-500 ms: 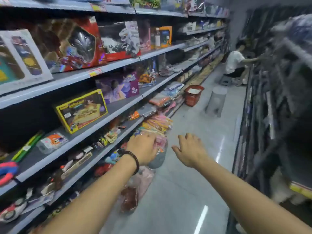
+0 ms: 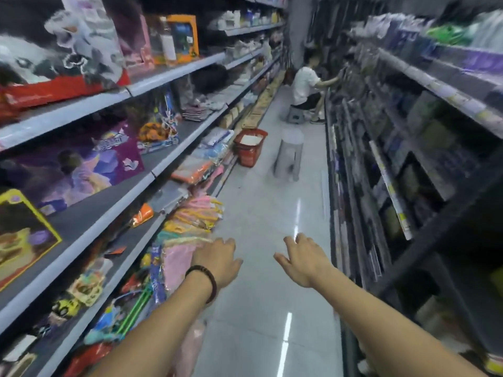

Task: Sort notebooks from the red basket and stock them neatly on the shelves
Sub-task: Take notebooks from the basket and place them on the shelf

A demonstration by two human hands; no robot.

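The red basket [image 2: 250, 149] stands on the aisle floor beside the left shelves, several steps ahead, with white notebooks [image 2: 252, 139] lying flat inside it. My left hand [image 2: 217, 261] is stretched forward over the floor, fingers relaxed, holding nothing; a dark bead bracelet sits on its wrist. My right hand [image 2: 300, 261] reaches forward beside it, fingers spread and empty. Both hands are far short of the basket.
Left shelves [image 2: 152, 175] hold boxed toys, packets and stacked stationery. Dark racks of goods [image 2: 394, 148] line the right side. A pale round stool [image 2: 290, 156] stands right of the basket. A person [image 2: 306, 88] in a white shirt sits on a small stool farther down.
The view has advanced down the aisle and the basket looks nearer. My left hand has come away from the hanging packets, and both hands now have looser, more spread fingers.
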